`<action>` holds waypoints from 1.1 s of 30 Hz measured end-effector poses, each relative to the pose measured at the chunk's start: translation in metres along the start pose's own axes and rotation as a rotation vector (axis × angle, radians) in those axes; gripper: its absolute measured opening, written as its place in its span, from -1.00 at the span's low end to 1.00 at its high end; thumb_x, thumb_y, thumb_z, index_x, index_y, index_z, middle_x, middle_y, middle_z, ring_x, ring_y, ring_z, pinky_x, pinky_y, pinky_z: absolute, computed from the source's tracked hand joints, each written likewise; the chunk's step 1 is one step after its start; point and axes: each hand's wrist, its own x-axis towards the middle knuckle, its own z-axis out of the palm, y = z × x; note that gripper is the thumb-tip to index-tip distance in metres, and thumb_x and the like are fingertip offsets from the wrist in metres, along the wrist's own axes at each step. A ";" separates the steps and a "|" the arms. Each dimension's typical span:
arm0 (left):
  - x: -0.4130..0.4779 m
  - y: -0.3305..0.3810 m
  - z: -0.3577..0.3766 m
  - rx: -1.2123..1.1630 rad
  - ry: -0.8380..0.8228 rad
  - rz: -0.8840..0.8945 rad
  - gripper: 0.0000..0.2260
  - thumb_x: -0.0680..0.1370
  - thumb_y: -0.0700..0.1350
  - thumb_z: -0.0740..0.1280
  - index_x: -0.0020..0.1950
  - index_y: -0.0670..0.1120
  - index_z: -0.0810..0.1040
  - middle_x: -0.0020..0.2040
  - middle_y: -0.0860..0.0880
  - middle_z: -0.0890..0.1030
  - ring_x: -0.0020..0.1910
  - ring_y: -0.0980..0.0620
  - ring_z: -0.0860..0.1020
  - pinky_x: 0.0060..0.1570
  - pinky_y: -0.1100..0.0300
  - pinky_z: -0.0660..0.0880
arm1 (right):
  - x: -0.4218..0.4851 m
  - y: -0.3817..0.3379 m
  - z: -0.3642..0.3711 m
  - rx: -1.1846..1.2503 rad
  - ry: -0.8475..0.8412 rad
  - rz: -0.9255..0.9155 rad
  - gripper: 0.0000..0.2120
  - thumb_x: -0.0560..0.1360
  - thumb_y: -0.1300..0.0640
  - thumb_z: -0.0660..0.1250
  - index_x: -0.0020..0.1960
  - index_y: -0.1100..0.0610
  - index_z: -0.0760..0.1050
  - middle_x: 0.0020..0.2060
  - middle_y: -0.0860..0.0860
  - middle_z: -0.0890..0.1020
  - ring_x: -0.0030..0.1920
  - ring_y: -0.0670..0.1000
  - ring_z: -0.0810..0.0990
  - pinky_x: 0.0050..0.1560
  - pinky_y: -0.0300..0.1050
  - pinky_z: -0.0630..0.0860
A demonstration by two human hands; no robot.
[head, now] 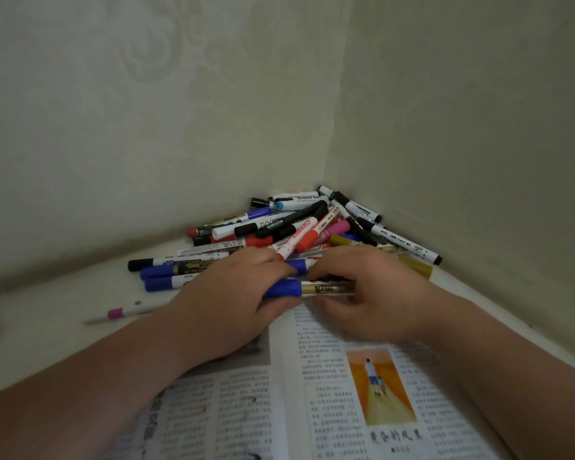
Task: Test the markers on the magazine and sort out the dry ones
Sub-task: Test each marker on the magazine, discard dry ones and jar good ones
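Both my hands hold one marker with a blue cap and a gold barrel, level above the far edge of the open magazine. My left hand grips the blue cap end. My right hand grips the gold barrel. Whether the cap is on or partly off is hidden by my fingers. A heap of markers in black, blue, red, pink and gold fills the corner just behind my hands.
Two pale walls meet at the corner behind the heap. A white pen with a pink band lies alone on the pale surface to the left of the magazine. Several blue-capped markers lie at the heap's left edge.
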 end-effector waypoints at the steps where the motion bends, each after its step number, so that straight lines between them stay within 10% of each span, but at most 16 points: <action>1: 0.001 0.003 0.000 -0.001 -0.007 -0.007 -0.58 0.60 0.22 0.09 0.32 0.09 0.53 0.11 0.14 0.56 0.06 0.17 0.47 0.09 0.23 0.42 | 0.001 0.000 0.002 0.039 0.010 -0.018 -0.79 0.47 0.02 0.32 0.08 -0.06 0.63 -0.11 -0.18 0.63 -0.09 -0.13 0.58 -0.09 -0.07 0.56; 9: 0.000 0.004 0.008 0.138 0.195 0.065 -0.70 0.55 -0.17 0.24 0.28 -0.04 0.38 0.11 -0.01 0.53 0.04 0.07 0.43 0.06 0.16 0.48 | 0.002 -0.001 0.000 0.614 0.191 0.180 -0.74 0.39 0.30 0.57 0.01 0.06 0.68 -0.19 -0.11 0.73 -0.23 -0.17 0.69 -0.21 -0.36 0.53; 14: -0.005 0.012 0.000 0.142 0.067 0.104 -0.71 0.67 -0.01 0.12 0.35 -0.01 0.43 0.08 0.08 0.60 0.01 0.15 0.48 0.04 0.32 0.39 | 0.001 -0.010 0.001 0.517 0.159 0.219 -0.73 0.38 0.12 0.60 -0.09 -0.09 0.54 -0.24 -0.05 0.68 -0.35 -0.13 0.60 -0.36 -0.26 0.49; 25: -0.004 0.009 -0.006 -0.130 0.028 -0.053 -0.64 0.64 0.32 -0.10 0.36 0.27 0.25 0.05 0.29 0.52 -0.14 0.35 0.44 -0.18 0.52 0.33 | 0.000 -0.002 0.006 1.113 0.054 0.103 -0.83 0.52 0.19 0.42 0.10 0.16 0.55 -0.21 0.38 0.55 -0.30 0.24 0.48 -0.33 -0.03 0.48; 33: -0.001 0.012 -0.019 -0.316 -0.055 -0.130 -0.70 0.54 0.35 0.08 0.24 0.35 0.29 -0.13 0.48 0.49 -0.19 0.38 0.51 -0.25 0.44 0.39 | 0.003 -0.005 0.008 1.099 0.159 0.096 -0.89 0.48 0.07 0.42 -0.04 0.08 0.58 -0.31 0.19 0.57 -0.37 0.14 0.48 -0.39 -0.07 0.44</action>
